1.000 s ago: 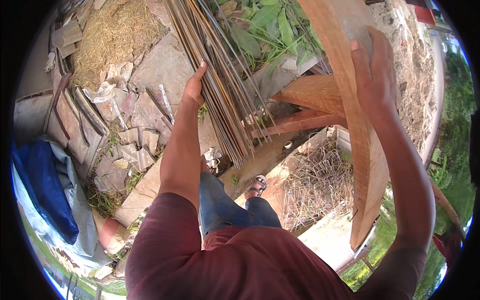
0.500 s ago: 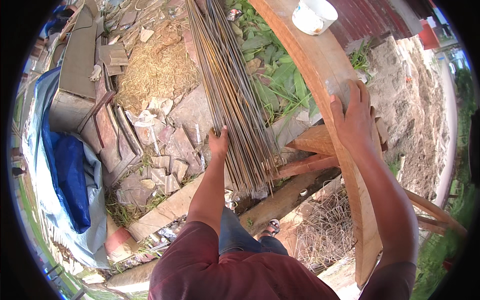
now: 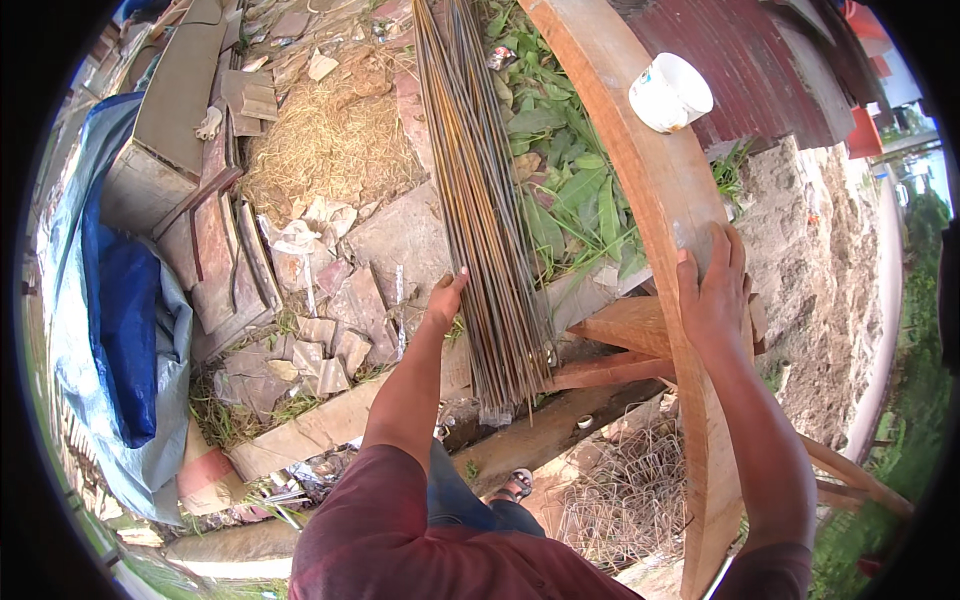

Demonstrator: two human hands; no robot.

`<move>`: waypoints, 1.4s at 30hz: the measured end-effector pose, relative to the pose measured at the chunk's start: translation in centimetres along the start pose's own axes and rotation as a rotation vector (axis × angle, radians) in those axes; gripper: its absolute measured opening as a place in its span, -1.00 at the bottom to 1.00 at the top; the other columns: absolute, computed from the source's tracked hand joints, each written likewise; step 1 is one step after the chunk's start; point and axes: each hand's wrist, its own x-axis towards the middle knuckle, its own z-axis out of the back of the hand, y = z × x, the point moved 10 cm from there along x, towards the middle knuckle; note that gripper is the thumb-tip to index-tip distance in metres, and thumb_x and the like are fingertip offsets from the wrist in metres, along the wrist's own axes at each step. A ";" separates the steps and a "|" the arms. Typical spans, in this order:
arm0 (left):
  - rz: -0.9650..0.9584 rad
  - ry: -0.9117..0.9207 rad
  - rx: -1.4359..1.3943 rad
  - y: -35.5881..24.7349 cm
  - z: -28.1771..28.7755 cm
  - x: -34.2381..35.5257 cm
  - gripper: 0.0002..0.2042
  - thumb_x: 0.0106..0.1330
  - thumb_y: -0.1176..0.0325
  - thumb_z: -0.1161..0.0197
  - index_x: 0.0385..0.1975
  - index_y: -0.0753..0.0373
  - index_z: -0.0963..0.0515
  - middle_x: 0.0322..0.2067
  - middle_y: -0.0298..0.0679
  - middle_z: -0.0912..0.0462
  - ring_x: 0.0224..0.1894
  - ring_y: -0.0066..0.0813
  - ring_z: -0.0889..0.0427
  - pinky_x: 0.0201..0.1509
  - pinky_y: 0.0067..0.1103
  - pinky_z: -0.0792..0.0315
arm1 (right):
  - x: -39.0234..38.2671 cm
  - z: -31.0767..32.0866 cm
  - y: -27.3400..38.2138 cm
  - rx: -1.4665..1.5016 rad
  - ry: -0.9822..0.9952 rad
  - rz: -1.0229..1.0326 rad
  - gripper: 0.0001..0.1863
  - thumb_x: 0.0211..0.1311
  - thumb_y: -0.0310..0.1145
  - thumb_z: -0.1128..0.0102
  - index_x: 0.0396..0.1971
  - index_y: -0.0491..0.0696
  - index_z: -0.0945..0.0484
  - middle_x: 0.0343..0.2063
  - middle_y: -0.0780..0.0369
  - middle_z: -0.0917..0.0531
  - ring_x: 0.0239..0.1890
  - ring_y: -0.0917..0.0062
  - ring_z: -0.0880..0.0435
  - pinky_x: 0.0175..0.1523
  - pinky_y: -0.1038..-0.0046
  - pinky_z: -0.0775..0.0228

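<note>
My left hand (image 3: 444, 300) is at the left edge of a bundle of long thin steel rods (image 3: 492, 250), its thumb tip close against the outer rods. Its fingers are curled; whatever they may hold is hidden. My right hand (image 3: 714, 295) rests palm down on a thick wooden plank (image 3: 655, 165), thumb and fingers stretched along its upper face. Farther up the plank stands a white cup-like container (image 3: 671, 93) with stains on its rim. Brownish and grey in colour, the rods lie lengthwise, their near ends uneven.
Wooden supports (image 3: 625, 325) meet the plank from below. Tangled wire (image 3: 630, 490) lies near my sandalled foot (image 3: 515, 486). Broken tiles (image 3: 325, 355), dry straw (image 3: 320, 150) and a blue tarp (image 3: 128, 330) are on the left. Green leaves (image 3: 575, 195) fill the gap between rods and plank.
The view has shifted, so the container and rods appear lower and farther right. My left hand has moved off the rods to their left edge. My right hand stays on the plank.
</note>
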 end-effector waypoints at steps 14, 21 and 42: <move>-0.150 -0.227 -0.107 1.4 3.9 -3.8 -0.41 0.25 0.04 -0.15 0.11 0.41 -0.33 -0.05 0.07 -0.53 0.00 -0.17 -0.52 0.06 -0.46 -0.36 | 0.2 1.6 1.3 -0.009 -0.088 0.143 -0.42 0.23 -0.08 -0.01 0.19 -0.04 -0.20 0.23 0.06 -0.20 0.23 0.13 -0.24 0.23 -0.01 -0.02; -0.232 -0.347 0.254 3.2 16.2 -16.1 -0.45 0.25 0.09 -0.16 0.11 0.36 -0.33 -0.10 0.01 -0.58 -0.04 -0.16 -0.55 0.04 -0.43 -0.38 | -0.1 1.6 0.8 0.010 -0.046 0.035 -0.40 0.25 0.04 0.05 0.17 -0.04 -0.23 0.23 0.09 -0.19 0.28 0.18 -0.17 0.25 -0.06 0.00; 0.158 -0.058 0.565 23.9 33.7 -30.1 -0.64 0.23 0.28 -0.08 -0.05 0.38 -0.44 -0.34 -0.01 -0.54 -0.41 -0.29 -0.58 -0.49 -0.36 -0.42 | -23.9 -0.7 3.3 0.792 -0.205 0.295 -0.68 0.16 -0.27 -0.08 -0.10 -0.07 -0.46 -0.24 0.08 -0.55 -0.15 0.18 -0.54 -0.06 0.26 -0.38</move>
